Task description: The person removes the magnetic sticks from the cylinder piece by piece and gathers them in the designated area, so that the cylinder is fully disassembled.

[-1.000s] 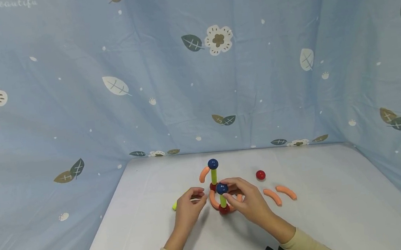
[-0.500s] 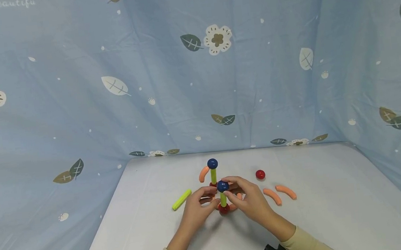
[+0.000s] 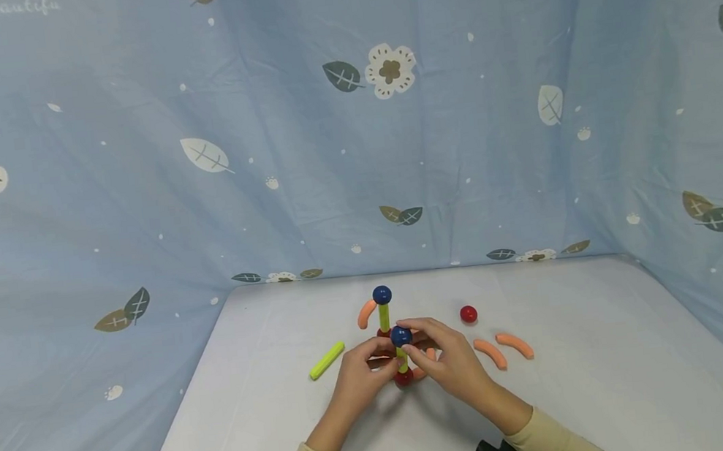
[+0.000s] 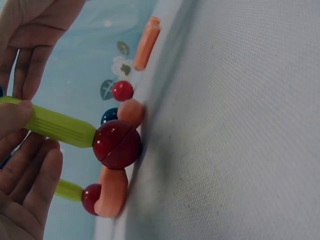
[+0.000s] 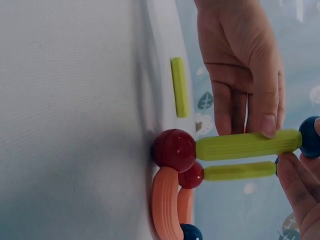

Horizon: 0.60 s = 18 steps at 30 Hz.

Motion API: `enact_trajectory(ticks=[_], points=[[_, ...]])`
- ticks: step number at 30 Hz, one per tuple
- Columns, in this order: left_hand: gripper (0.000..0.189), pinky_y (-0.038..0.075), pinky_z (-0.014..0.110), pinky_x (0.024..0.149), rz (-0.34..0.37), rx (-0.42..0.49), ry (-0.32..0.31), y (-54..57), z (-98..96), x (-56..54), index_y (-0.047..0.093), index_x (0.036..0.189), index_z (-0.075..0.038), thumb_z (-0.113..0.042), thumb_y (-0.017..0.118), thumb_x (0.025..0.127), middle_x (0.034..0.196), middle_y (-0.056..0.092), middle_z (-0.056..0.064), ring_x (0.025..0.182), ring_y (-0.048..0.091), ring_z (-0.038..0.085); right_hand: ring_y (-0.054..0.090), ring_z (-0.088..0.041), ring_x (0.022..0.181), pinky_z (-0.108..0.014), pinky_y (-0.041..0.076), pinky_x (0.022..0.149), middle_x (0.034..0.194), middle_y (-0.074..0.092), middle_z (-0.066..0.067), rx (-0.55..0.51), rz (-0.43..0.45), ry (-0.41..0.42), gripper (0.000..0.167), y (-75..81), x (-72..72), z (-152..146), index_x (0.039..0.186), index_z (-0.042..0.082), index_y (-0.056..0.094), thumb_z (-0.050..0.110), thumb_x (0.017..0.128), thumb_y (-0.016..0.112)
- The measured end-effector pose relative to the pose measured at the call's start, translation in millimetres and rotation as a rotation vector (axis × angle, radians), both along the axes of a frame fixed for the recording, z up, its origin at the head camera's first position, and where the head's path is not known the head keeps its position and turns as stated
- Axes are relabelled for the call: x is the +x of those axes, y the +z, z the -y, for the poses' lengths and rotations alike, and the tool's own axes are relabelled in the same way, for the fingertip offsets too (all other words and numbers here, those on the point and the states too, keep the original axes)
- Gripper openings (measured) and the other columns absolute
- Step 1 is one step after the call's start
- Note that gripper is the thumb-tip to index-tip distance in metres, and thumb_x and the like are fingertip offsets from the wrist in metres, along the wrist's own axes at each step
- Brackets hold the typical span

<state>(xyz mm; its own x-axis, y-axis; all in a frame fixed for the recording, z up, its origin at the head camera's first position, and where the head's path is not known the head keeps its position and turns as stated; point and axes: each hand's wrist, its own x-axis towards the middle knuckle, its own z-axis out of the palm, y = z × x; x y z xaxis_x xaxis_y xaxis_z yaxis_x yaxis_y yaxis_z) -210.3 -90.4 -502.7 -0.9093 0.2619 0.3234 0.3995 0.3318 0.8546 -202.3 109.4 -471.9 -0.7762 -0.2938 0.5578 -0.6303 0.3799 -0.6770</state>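
A small construction of balls and sticks stands on the white table. At its front, a green stick (image 5: 240, 147) rises from a red ball (image 3: 403, 377) and carries a blue ball (image 3: 401, 336). My right hand (image 3: 447, 357) holds this blue ball between thumb and fingers. Just below it, my left hand (image 3: 364, 374) pinches the green stick, its thumb plain in the right wrist view. Behind is a second upright green stick (image 3: 384, 317) topped by another blue ball (image 3: 381, 295). A curved orange piece (image 5: 166, 205) joins the front red ball at the base, partly hidden by the hands in the head view.
A loose green stick (image 3: 326, 361) lies left of the hands. To the right are a loose red ball (image 3: 468, 314) and two curved orange pieces (image 3: 490, 354). Another orange curve (image 3: 367, 314) is beside the rear upright. A blue patterned curtain (image 3: 304, 187) surrounds the table.
My left hand has moved right, from apart from the construction onto the front green stick, uncovering the loose green stick. The right hand stays at the blue ball.
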Motion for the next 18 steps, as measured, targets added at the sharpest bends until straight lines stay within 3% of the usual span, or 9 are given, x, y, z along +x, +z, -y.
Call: enact_trajectory(ticks=[18], points=[[0.016, 0.059, 0.024, 0.08, -0.046, -0.003, -0.007, -1.2, -1.6, -3.0, 0.074, 0.107, -0.016, -0.014, 0.077, 0.091, 0.101, 0.074, -0.002, 0.093, 0.071, 0.012, 0.071, -0.013, 0.096, -0.026, 0.06, 0.08, 0.122, 0.066, 0.001, -0.016, 0.015, 0.0, 0.038, 0.3, -1.1, -0.5, 0.133, 0.013, 0.063, 0.015, 0.096, 0.073]])
